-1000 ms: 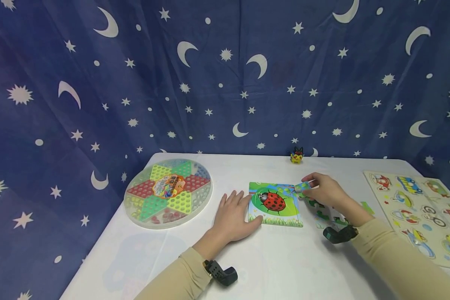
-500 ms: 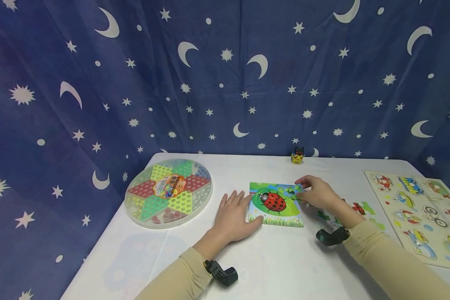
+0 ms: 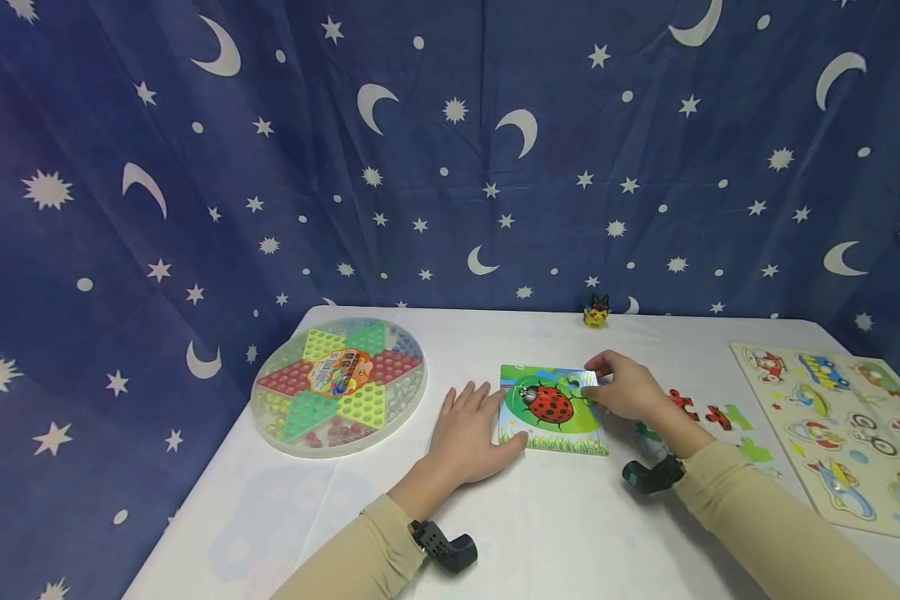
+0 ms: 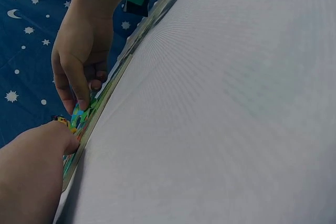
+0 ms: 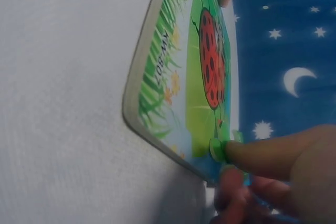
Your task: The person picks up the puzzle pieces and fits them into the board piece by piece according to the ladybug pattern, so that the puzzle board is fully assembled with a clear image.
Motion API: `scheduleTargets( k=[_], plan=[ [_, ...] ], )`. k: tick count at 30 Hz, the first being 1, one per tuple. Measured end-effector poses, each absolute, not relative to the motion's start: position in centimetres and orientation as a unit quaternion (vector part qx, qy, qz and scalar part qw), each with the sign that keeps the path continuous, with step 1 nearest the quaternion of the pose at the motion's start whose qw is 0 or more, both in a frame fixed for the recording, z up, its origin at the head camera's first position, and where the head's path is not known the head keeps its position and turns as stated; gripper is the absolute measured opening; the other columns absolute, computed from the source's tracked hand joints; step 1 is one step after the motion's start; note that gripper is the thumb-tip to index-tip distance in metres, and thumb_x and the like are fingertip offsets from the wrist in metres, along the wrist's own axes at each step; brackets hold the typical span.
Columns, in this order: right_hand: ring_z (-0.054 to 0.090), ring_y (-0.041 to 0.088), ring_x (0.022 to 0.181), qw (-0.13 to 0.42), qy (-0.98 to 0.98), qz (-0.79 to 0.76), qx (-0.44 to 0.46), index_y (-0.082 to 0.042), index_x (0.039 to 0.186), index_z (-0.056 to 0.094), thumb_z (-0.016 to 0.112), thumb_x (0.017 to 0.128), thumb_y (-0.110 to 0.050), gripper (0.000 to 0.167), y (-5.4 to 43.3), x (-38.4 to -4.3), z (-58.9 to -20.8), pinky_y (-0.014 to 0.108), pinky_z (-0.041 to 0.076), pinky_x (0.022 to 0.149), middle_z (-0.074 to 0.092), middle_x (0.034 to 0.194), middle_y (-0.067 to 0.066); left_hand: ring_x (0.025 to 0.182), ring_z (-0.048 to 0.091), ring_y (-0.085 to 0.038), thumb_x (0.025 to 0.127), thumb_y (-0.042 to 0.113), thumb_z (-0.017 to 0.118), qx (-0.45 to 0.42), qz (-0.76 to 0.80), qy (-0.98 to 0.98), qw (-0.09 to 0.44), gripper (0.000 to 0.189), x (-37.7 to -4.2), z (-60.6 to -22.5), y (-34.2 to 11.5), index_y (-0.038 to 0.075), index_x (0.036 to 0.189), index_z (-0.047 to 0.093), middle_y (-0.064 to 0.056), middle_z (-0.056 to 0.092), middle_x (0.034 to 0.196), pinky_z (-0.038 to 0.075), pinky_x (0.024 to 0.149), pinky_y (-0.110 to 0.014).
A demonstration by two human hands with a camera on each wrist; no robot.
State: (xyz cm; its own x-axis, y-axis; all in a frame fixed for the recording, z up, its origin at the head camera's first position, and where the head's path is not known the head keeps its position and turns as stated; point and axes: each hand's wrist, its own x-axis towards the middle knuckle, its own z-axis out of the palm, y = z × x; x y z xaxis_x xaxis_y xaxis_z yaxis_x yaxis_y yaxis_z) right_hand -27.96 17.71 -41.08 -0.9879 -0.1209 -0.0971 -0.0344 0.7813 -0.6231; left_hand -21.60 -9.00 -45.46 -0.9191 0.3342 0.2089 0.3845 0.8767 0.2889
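A square ladybug puzzle board (image 3: 551, 417) lies flat on the white table. My left hand (image 3: 468, 437) rests at its left side with fingers spread, the thumb reaching onto the lower edge. At the board's upper right corner, my right hand (image 3: 626, 387) pinches a small green puzzle piece (image 5: 216, 149) between thumb and fingers. In the left wrist view the right hand (image 4: 84, 56) points down over the board, and the piece, blue and green, shows under its fingertips. The right wrist view has the printed ladybug (image 5: 211, 59) beside the thumb.
Loose red puzzle pieces (image 3: 718, 417) and green ones (image 3: 754, 450) lie right of the board, some behind the right forearm. A round Chinese checkers board (image 3: 337, 387) is at left, a picture board (image 3: 843, 433) at right. A small yellow figurine (image 3: 596, 312) stands at the back.
My right hand has moved left with the puzzle piece, from beside the board to over its upper right corner. More loose red pieces show behind it. My left hand has stayed put.
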Motion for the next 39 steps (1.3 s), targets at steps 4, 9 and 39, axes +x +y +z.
scheduleTargets(
  k=[4, 9, 39],
  plan=[
    [0.063, 0.034, 0.101, 0.058, 0.952, -0.297, -0.042, 0.001, 0.129, 0.057, 0.075, 0.092, -0.020, 0.046, 17.6, -27.8, -41.3, 0.051, 0.053, 0.088, 0.060, 0.127, 0.025, 0.149, 0.033, -0.035, 0.093, 0.063, 0.053, -0.189, -0.165, -0.965, 0.074, 0.076, -21.5, -45.5, -8.8, 0.016, 0.152, 0.051, -0.014, 0.046, 0.156, 0.017, 0.123, -0.055],
    [0.056, 0.042, 0.116, 0.041, 0.960, -0.273, -0.056, 0.003, 0.127, 0.061, 0.073, 0.093, -0.020, 0.043, 17.3, -27.9, -41.4, 0.060, 0.046, 0.100, 0.061, 0.125, 0.025, 0.148, 0.033, -0.036, 0.093, 0.063, 0.053, -0.194, -0.166, -0.964, 0.075, 0.076, -21.6, -45.3, -8.9, 0.015, 0.152, 0.051, -0.015, 0.046, 0.156, 0.018, 0.122, -0.056],
    [0.058, 0.043, 0.124, 0.006, 0.975, -0.179, -0.128, -0.004, 0.132, 0.069, 0.066, 0.101, -0.024, 0.037, 16.4, -27.4, -41.2, 0.061, 0.046, 0.102, 0.066, 0.129, 0.019, 0.149, 0.031, -0.037, 0.094, 0.061, 0.054, -0.192, -0.182, -0.962, 0.064, 0.076, -21.6, -44.9, -9.2, 0.013, 0.153, 0.050, -0.015, 0.044, 0.157, 0.015, 0.123, -0.055]
  ],
)
